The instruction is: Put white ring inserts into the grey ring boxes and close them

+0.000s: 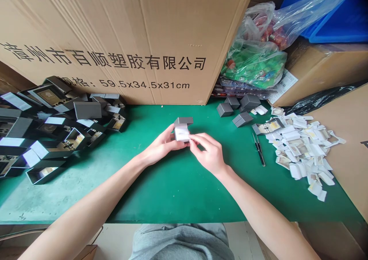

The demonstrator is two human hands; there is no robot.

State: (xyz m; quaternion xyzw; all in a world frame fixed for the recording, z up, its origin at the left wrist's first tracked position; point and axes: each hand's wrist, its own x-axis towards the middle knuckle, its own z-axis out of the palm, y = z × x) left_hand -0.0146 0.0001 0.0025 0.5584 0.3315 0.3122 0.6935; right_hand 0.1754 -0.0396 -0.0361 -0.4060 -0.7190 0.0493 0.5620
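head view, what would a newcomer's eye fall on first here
Probably the big carton, printed in black, across the upper left. Next, at centre, the grey box in the left hand, with the right hand at its white part. Then heaps: dark boxes left, white pieces right.

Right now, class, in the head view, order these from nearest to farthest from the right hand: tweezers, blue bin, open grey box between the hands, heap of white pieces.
1. Open grey box, at the right hand
2. Tweezers, right of that hand
3. Heap of white pieces, farther right
4. Blue bin, top right of the view
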